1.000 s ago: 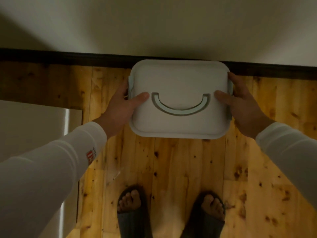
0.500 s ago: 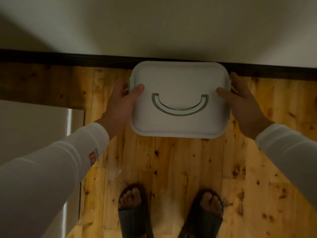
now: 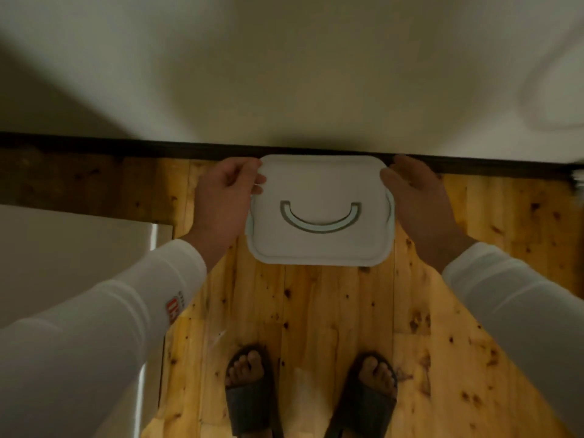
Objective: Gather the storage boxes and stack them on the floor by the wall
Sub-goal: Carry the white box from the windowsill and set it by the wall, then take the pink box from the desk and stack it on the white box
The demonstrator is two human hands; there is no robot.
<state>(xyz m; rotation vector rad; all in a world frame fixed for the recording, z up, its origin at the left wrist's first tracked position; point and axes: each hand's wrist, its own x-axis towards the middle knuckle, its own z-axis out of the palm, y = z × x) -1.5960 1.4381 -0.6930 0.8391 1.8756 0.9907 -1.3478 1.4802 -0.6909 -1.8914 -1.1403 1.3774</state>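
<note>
A white storage box [image 3: 319, 248] with a grey curved handle recessed in its lid sits low over the wooden floor, its far edge against the dark baseboard [image 3: 126, 147]. My left hand [image 3: 221, 200] is at the box's far left corner, fingers curled, fingertips pinching the lid's edge. My right hand [image 3: 417, 197] lies along the box's right side, fingers fairly straight and pointing at the wall, thumb touching the far right corner. Whatever is under the box is hidden.
A pale wall [image 3: 284, 74] rises behind the baseboard. A light panel or furniture face [image 3: 72, 248] stands at the left. My feet in dark slippers [image 3: 249, 396] stand on the plank floor [image 3: 331, 311] just in front of the box.
The box has gone down and toward the wall. Both hands have slid from its sides to its far corners, and the right hand's grip has loosened.
</note>
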